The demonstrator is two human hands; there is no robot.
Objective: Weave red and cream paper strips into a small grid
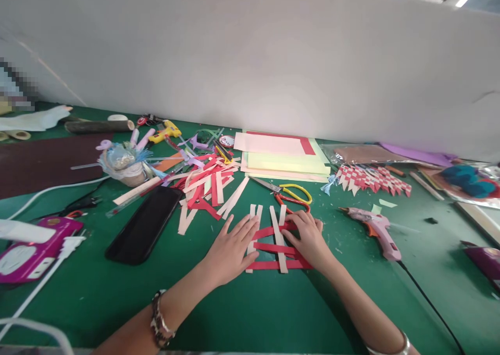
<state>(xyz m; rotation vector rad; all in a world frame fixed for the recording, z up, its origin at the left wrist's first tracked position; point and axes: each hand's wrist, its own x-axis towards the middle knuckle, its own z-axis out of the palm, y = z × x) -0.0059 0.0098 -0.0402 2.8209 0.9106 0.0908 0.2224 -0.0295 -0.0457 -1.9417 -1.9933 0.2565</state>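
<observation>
Red paper strips (267, 265) cross pale pink paper strips (278, 239) in a loose lattice on the green table. My left hand (230, 248) lies flat over the lattice's left side, fingers stretched out and touching the strips. At the right side, my right hand (311, 240) has its thumb and fingers curled on the upper red strip, covering the strips' right ends. Just beyond the lattice are scissors (276, 189) with one yellow and one orange handle, partly behind my right hand. A pile of loose red and pink strips (211, 180) lies farther left.
A black phone (144, 225) and a purple electrical device (42, 245) lie left. Right are a pink glue gun (377, 224) with its cord and a red-and-white woven paper piece (367, 180). Paper sheets (287, 162) and a yellow glue gun (167, 131) are near the wall.
</observation>
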